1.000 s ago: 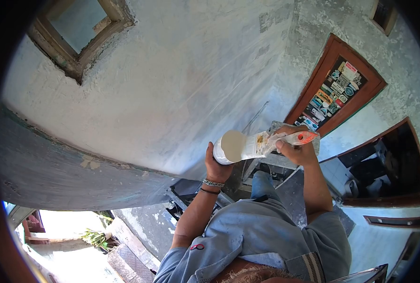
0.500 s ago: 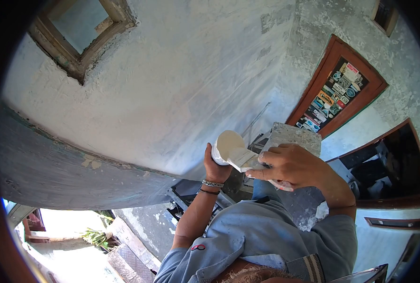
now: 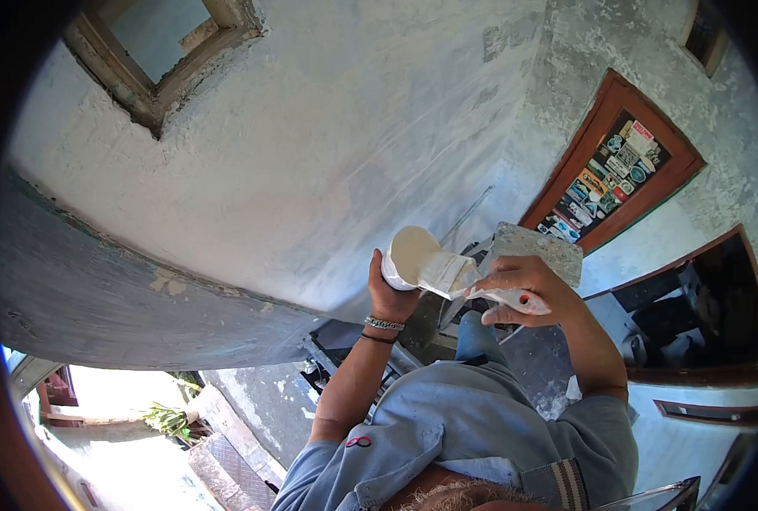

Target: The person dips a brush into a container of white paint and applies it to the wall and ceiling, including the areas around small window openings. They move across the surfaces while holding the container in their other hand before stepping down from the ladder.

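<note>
A round white tub point(image 3: 412, 255) is held in my left hand point(image 3: 390, 294), its mouth facing up toward me and pale, cream-white paint or filler inside. My right hand point(image 3: 519, 292) grips a wide paintbrush point(image 3: 449, 275) by its whitish handle, which has a red-ringed hole at the end. The brush head is coated white and lies over the tub's rim on its right side. White smears show on my right fingers.
A patchy whitewashed wall point(image 3: 311, 153) fills the space ahead, with a wooden window frame point(image 3: 153, 106) at upper left. A paint-spattered board point(image 3: 539, 249) stands beyond my right hand. Right of it are a sticker-covered door panel point(image 3: 604, 179) and a dark opening point(image 3: 694, 315).
My right hand has turned the brush, so its handle with the hole now shows below the fingers. The tub stays nearly where it was in my left hand.
</note>
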A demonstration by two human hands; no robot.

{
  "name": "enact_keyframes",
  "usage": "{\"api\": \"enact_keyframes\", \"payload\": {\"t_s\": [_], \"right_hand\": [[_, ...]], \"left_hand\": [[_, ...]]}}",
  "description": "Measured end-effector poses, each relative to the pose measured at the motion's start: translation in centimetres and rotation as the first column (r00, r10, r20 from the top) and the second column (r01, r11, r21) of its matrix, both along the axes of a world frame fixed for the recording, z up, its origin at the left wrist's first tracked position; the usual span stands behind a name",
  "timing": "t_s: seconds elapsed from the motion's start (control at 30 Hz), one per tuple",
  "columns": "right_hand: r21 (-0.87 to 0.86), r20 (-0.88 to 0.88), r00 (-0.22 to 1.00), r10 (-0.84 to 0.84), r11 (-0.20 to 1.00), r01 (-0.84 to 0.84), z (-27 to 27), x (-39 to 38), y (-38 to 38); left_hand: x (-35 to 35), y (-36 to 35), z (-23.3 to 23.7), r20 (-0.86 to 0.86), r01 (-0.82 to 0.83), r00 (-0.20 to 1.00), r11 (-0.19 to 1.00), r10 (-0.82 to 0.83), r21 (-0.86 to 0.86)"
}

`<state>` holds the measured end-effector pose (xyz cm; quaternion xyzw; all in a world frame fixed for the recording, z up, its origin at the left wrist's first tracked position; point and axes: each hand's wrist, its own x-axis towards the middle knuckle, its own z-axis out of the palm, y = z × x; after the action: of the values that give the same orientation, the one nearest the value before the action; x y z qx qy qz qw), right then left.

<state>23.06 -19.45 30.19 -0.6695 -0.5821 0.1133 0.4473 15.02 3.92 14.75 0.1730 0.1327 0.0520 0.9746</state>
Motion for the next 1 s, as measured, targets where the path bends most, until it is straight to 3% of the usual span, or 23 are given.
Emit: {"api": "enact_keyframes", "payload": {"t_s": [0.23, 0.33, 0.37, 0.47, 0.5, 0.6, 0.8, 0.83, 0.9, 0.97, 1.0], "right_hand": [[0.092, -0.162, 0.984, -0.076, 0.992, 0.092, 0.4, 1.7, -1.5], [0.277, -0.132, 0.984, -0.119, 0.949, 0.152, -1.0, 3.0, -0.9], [0.231, -0.212, 0.967, -0.143, 0.954, 0.192, -0.7, 3.0, -0.9], [0.326, -0.327, 0.935, -0.138, 0.912, 0.249, -3.4, 4.5, 0.5], [0.397, -0.297, 0.945, -0.135, 0.883, 0.251, -4.2, 4.9, 1.0], [0.265, -0.199, 0.965, -0.170, 0.939, 0.220, -4.4, 5.6, 0.3], [0.366, -0.127, 0.976, -0.174, 0.907, 0.210, -4.2, 6.5, -1.9], [0.276, -0.421, 0.877, -0.233, 0.888, 0.368, -4.8, 5.8, -2.0], [0.346, -0.745, 0.656, -0.121, 0.771, 0.535, -5.0, 5.5, -0.6], [0.254, -0.931, 0.364, -0.025, 0.674, 0.694, -5.0, 5.5, 1.1], [0.211, -0.951, 0.308, -0.020, 0.688, 0.695, -5.3, 5.6, 1.7]], "left_hand": [[0.9, 0.2, 0.0, 0.013, -0.033, 0.999, 0.999, 0.033, 0.011], [1.7, 0.1, 0.9, 0.000, -0.032, 0.999, 0.999, 0.032, 0.004], [2.2, 0.2, 1.3, -0.012, -0.028, 1.000, 1.000, 0.028, 0.002], [4.2, 0.0, 2.2, 0.018, -0.050, 0.999, 0.998, 0.049, 0.039], [4.8, -0.1, 2.4, 0.013, -0.059, 0.998, 0.998, 0.058, 0.037], [6.2, 0.1, 2.5, 0.009, -0.066, 0.998, 0.997, 0.066, 0.035], [7.2, 0.6, 1.9, 0.036, -0.060, 0.998, 0.994, 0.057, 0.088], [7.2, 0.5, 1.9, 0.017, -0.062, 0.998, 0.994, 0.061, 0.093], [7.3, 0.3, 1.8, 0.007, -0.063, 0.998, 0.993, 0.063, 0.098], [7.8, 0.0, 1.6, 0.030, -0.064, 0.998, 0.993, 0.061, 0.098], [7.7, -0.2, 1.6, 0.029, -0.065, 0.998, 0.994, 0.063, 0.089]]}}
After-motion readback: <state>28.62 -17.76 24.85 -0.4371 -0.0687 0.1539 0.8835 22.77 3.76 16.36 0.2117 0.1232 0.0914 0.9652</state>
